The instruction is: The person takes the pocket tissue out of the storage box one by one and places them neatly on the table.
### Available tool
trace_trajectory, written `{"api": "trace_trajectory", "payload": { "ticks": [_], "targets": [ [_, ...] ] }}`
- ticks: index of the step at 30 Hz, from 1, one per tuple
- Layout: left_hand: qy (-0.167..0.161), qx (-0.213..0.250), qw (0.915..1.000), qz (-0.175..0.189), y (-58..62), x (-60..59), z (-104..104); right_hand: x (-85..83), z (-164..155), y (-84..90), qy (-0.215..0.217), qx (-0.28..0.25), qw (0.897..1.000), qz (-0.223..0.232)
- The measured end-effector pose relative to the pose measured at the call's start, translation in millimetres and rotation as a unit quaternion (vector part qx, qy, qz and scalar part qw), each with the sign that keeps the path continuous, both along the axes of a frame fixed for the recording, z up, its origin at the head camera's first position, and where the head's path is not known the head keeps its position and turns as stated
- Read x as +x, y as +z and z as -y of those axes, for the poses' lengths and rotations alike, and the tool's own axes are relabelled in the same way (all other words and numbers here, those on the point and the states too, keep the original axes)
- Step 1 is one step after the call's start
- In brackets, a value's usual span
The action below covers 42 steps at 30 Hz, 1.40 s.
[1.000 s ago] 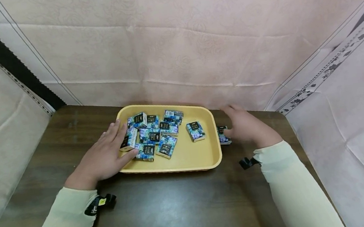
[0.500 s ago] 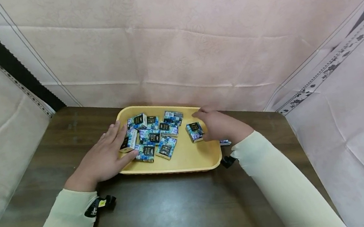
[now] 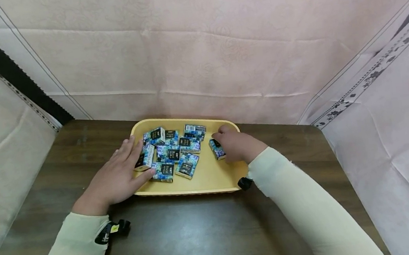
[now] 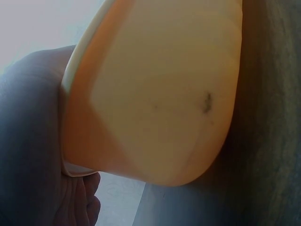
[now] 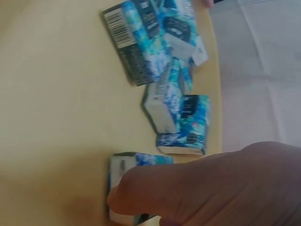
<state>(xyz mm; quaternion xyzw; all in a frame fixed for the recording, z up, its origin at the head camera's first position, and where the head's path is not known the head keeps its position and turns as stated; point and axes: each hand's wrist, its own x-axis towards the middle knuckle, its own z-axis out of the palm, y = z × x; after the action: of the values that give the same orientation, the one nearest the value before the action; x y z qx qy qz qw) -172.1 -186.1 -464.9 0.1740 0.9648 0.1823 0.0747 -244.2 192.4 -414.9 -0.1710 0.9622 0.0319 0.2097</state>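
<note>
Several small blue-patterned boxes (image 3: 168, 153) with black labels lie in the yellow tray (image 3: 211, 182), mostly in its left half. One box (image 3: 216, 149) lies apart from them on the right. My right hand (image 3: 235, 144) pinches this box, and the right wrist view shows the thumb (image 5: 141, 190) against the white end of the box (image 5: 122, 165). The fingers on its far side are hidden. My left hand (image 3: 120, 174) rests on the tray's left rim, its fingers straight and its thumb beside the nearest boxes. From the left wrist view, the tray's outer wall (image 4: 155, 94) is seen close up.
A brown wooden table (image 3: 187, 236) bears the tray near its back edge. Pale fabric (image 3: 200, 60) hangs behind the table and on both sides. The right sleeve (image 3: 297, 192) crosses over the tray's right rim and hides part of the table.
My right hand has moved left, from a box on the table right of the tray to the lone box inside it. That outer box is now hidden. The left hand stays put.
</note>
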Motion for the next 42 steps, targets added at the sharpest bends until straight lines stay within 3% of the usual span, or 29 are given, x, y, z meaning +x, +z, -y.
{"api": "trace_trajectory", "payload": {
  "ticks": [8, 16, 24, 33, 36, 42],
  "targets": [
    [-0.003, 0.009, 1.0, -0.002, 3.2, 0.7, 0, -0.8, 5, -3.3, -0.003, 0.009, 1.0, 0.0],
    [-0.003, 0.01, 0.9999, -0.002, 0.8, 0.7, 0, -0.5, 0, -3.1, 0.03, 0.01, 0.999, -0.006],
    [0.001, 0.007, 1.0, -0.002, 0.1, 1.0, 0, 8.5, -8, 25.5, 0.046, -0.006, 0.999, -0.027],
    [0.002, 0.006, 1.0, -0.005, -1.9, 0.9, 1, 17.7, -44, 60.2, 0.045, -0.084, 0.994, -0.059],
    [0.001, 0.005, 1.0, -0.005, -3.1, 0.5, 1, 19.9, -61, 64.2, 0.047, -0.088, 0.992, -0.073],
    [0.002, 0.005, 1.0, -0.006, -2.7, 0.8, 0, 23.8, -95, 60.7, -0.004, -0.098, 0.993, -0.068]
  ]
}}
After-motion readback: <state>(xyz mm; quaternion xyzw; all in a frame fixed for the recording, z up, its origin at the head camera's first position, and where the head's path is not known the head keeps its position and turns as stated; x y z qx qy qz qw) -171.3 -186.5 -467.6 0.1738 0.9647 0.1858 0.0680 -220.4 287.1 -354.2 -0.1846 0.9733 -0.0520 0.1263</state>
